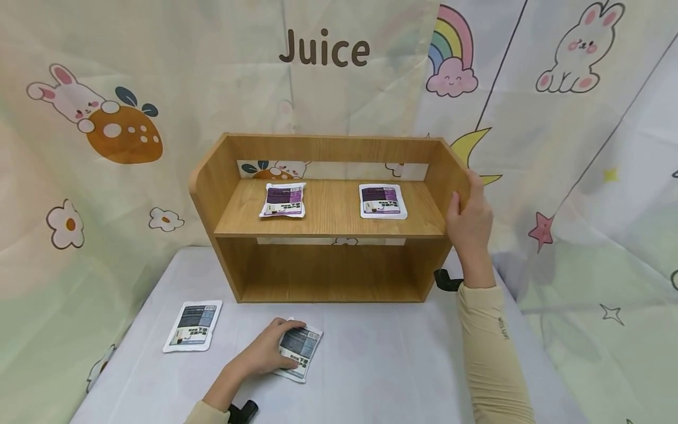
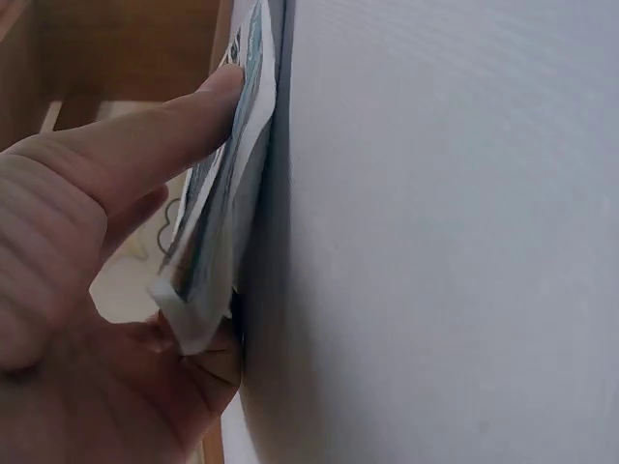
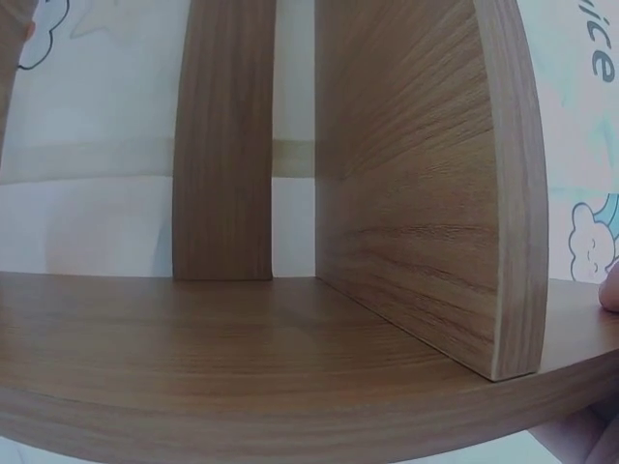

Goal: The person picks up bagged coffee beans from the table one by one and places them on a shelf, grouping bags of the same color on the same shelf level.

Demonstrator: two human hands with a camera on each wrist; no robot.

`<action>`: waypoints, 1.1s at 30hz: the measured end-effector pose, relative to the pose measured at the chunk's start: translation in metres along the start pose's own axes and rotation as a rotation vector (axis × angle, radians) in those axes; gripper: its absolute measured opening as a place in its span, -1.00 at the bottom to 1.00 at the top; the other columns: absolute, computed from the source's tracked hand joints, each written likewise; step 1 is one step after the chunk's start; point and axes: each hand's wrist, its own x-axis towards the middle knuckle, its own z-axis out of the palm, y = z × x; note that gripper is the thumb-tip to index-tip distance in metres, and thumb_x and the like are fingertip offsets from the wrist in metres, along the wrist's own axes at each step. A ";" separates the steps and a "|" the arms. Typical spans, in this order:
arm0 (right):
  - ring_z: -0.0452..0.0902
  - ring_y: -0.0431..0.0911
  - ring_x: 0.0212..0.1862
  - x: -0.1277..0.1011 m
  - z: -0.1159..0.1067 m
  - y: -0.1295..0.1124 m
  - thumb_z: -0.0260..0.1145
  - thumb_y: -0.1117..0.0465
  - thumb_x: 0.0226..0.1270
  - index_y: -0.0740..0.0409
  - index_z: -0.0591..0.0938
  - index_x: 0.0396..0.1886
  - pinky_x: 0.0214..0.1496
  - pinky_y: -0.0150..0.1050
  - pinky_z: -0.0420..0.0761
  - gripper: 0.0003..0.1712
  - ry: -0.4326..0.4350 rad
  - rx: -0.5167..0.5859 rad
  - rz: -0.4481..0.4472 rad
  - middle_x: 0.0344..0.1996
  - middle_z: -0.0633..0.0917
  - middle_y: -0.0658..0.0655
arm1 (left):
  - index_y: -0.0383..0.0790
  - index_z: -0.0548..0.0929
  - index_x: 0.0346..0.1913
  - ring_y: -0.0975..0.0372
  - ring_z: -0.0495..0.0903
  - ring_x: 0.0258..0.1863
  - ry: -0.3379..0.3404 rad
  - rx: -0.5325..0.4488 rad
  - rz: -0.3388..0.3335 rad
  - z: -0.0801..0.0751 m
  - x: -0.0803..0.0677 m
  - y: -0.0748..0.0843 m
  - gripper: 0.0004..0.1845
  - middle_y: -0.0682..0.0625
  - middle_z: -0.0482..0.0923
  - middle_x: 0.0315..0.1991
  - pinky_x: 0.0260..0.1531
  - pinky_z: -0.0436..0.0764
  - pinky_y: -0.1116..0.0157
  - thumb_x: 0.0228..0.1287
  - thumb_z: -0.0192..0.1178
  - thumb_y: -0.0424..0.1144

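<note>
Head view. Wooden shelf unit, two compartments, stood on a white tabletop against a printed backdrop. Upper compartment held two purple-labelled packets: left purple packet nearer the left wall, right purple packet nearer the right, well apart, both face up. Lower compartment lay directly beneath. On the tabletop, in front of the unit: a grey-blue packet flat at far left, and the held packet, same label colour, before the lower compartment. Wrapping hid what all four contained. Left hand pinched the held packet, thumb low on its face, fingers at the far edge, spread just enough to span it. Right hand gripped the unit's right side panel, thumb and fingers parted by the board.

Left wrist view. Thumb tip pressed on the held packet's printed face, other fingers at its opposite edge; packet slightly tilted, close to the tabletop. Contact along its underside could not be told.

Right wrist view. Wooden boards met at right angles. Only scraps of the hand showed at the right edge; finger spread could not be told from here.
</note>
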 end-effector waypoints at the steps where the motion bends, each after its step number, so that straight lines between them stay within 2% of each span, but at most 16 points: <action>1: 0.60 0.31 -0.05 0.000 0.000 0.000 0.13 0.24 0.43 0.01 0.29 0.37 -0.06 0.19 0.58 -0.46 -0.002 0.001 0.000 0.01 0.61 0.39 | 0.09 0.48 0.28 0.04 0.42 0.15 -0.008 -0.017 0.006 0.000 0.001 -0.001 -0.16 -0.02 0.42 0.15 0.14 0.40 -0.09 -0.18 0.59 -0.02; 6: 0.59 0.30 -0.03 0.005 0.002 -0.002 0.12 0.23 0.44 0.01 0.29 0.37 -0.04 0.18 0.57 -0.47 -0.001 0.009 -0.010 0.02 0.60 0.40 | 0.18 0.50 0.19 0.06 0.40 0.22 0.004 -0.080 0.010 -0.002 0.006 -0.009 -0.30 0.10 0.48 0.19 0.19 0.35 -0.09 -0.09 0.55 -0.03; 11: 0.59 0.30 -0.02 0.007 0.002 -0.002 0.12 0.22 0.43 0.00 0.29 0.36 -0.03 0.17 0.57 -0.47 -0.002 0.007 -0.007 0.02 0.60 0.40 | 0.23 0.50 0.12 0.05 0.39 0.23 0.048 -0.131 0.009 -0.005 0.010 -0.012 -0.35 0.08 0.48 0.17 0.20 0.33 -0.10 -0.09 0.55 -0.05; 19: 0.58 0.29 0.01 0.007 0.002 0.000 0.12 0.22 0.43 -0.04 0.27 0.38 -0.01 0.17 0.56 -0.45 -0.019 0.008 0.008 0.05 0.59 0.39 | 0.04 0.44 0.22 0.01 0.38 0.21 0.122 -0.206 -0.037 -0.011 0.016 -0.010 -0.20 -0.04 0.43 0.20 0.20 0.31 -0.14 -0.17 0.60 -0.07; 26: 0.58 0.29 0.01 0.006 -0.001 0.000 0.12 0.22 0.43 -0.05 0.26 0.39 -0.01 0.17 0.56 -0.43 -0.034 0.018 0.025 0.05 0.59 0.38 | 0.05 0.43 0.24 -0.01 0.34 0.24 0.165 -0.235 -0.057 -0.019 0.028 -0.007 -0.11 -0.07 0.38 0.24 0.23 0.24 -0.16 -0.28 0.64 -0.03; 33: 0.58 0.31 -0.02 0.002 -0.004 0.003 0.12 0.22 0.42 -0.03 0.28 0.38 -0.02 0.20 0.55 -0.44 -0.035 0.015 0.027 0.02 0.59 0.41 | 0.03 0.41 0.26 -0.02 0.36 0.21 0.197 -0.256 -0.082 -0.027 0.039 -0.019 -0.07 -0.10 0.38 0.24 0.20 0.29 -0.15 -0.30 0.65 -0.06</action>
